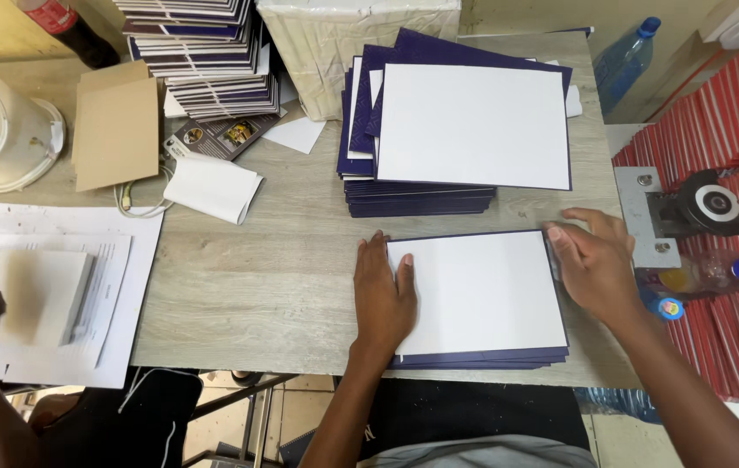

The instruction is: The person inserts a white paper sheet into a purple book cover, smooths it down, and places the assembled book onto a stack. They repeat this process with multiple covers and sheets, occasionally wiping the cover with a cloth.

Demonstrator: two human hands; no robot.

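Navy-backed cover boards lay white face up in a short stack between both hands | left hand pressed flat, fingers spread, on its near-left edge, steadying it | right hand cupped loosely over the right edge, squaring it | taller board stack just beyond.

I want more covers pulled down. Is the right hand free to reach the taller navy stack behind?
Probably yes: the right hand rests on the near stack, and only bare table separates it from the taller stack.
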